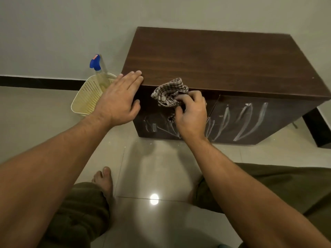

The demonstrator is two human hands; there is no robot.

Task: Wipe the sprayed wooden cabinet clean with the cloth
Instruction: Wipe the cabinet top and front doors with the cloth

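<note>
A low dark-brown wooden cabinet [215, 61] stands against the wall, its two front doors streaked with whitish curved marks [243, 122]. My right hand [191, 113] grips a crumpled brown-and-white checked cloth [170, 93] against the upper part of the left door, just below the top edge. My left hand [118, 99] lies flat with fingers spread on the cabinet's front left corner, holding nothing.
A cream perforated plastic basket [87, 97] sits on the floor left of the cabinet, with a spray bottle with a blue nozzle [95, 64] standing in it. Glossy tiled floor [157, 169] spreads in front; my bare foot [104, 179] and olive-trousered knees are below.
</note>
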